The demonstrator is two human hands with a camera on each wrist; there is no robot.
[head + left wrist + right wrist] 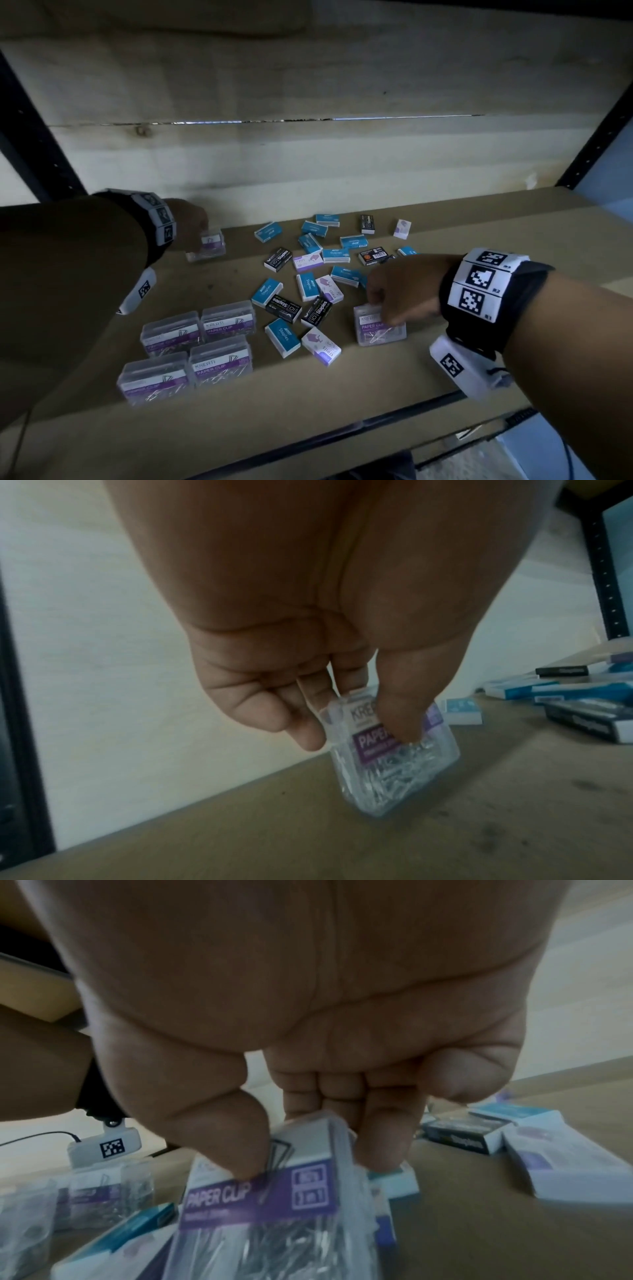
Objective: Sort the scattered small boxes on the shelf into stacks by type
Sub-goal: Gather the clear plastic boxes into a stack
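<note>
The head view alone takes in the whole shelf [445, 359], a brown board backed by pale wooden planks [308, 154] between dark metal uprights, with all the boxes spread across it. Both hands reach in, each holding a clear paper-clip box. Four more such boxes form a grouped block [191, 346] at the near left of the shelf, two by two and touching. In the middle and toward the back lies the scatter of small cardboard boxes [308, 274]: blue ones marked Staples, black ones marked Staples, and white-and-purple ones, lying flat at mixed angles, some touching or overlapping.

The wrist views show the grips, which the head view blurs. In the left wrist view the left hand [308, 669] pinches the far-left clear box [394, 756] between thumb on its labelled face and fingers behind; the box is tilted with its lower edge at the shelf, near the back planks, well apart from the scatter. Silver paper clips fill it beneath a white and purple label. In the right wrist view the right hand [325, 1069] pinches the near-right clear box [274, 1204], thumb on the label reading PAPER CLIP and fingers on the opposite side; clips show through its clear wall. In the head view this box sits at the scatter's near right edge; whether it is lifted off the shelf cannot be told.
</note>
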